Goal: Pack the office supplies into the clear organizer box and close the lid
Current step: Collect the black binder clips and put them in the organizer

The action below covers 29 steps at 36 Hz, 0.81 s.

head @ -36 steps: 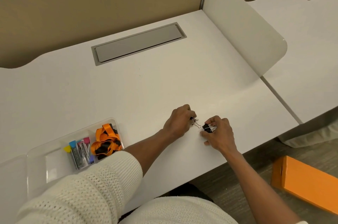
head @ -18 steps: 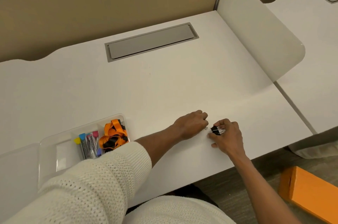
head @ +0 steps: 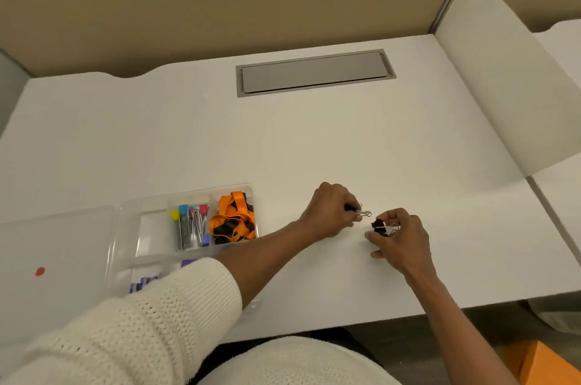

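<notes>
On the white desk, my left hand [head: 331, 211] is closed around a small black binder clip [head: 361, 211] whose wire handles stick out to the right. My right hand [head: 399, 237] pinches another black binder clip [head: 379, 224] just beside it. The clear organizer box [head: 151, 227] lies open at the left, partly hidden by my left sleeve. Its compartments hold an orange lanyard [head: 232, 221], colour-capped tubes [head: 188, 227] and some purple items [head: 144, 282]. The clear lid [head: 56, 259], with a red dot on it, lies flat to the left of the box.
A grey cable hatch [head: 314, 72] is set in the desk's back. A white divider panel [head: 503, 86] stands along the right side. An orange box [head: 547, 362] sits on the floor at the lower right. The desk's front edge runs just below my right wrist.
The camera has swung left, so the box and lid show more fully. Both hands stay together on the binder clips; the wire handles of the left one now show.
</notes>
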Available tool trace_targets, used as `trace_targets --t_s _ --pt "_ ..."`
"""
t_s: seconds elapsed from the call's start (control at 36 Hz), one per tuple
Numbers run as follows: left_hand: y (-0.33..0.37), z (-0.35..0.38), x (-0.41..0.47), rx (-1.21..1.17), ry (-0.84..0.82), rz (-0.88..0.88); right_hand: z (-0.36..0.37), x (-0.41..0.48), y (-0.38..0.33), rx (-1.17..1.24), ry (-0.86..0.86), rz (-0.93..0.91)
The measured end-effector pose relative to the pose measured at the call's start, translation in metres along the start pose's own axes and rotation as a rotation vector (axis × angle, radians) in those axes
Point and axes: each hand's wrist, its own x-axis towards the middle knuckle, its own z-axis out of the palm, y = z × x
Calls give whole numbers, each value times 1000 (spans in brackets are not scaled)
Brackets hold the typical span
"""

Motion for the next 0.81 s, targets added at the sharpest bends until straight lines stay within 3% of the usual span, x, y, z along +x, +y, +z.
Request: trace_targets --t_s 0.33,0.5,0.64,0.81 --pt "-56 -126 -103 -117 488 -268 85 -39 -122 46 -317 -214" --pt "-101 -178 -163 -56 709 -434 151 -71 -182 8 -548 -288" --pt "-143 -204 -196 -57 793 -606 212 -99 -219 -11 -694 -313" --pt "-171 -215 -211 -8 801 -684 274 -116 -245 -45 -769 -268"
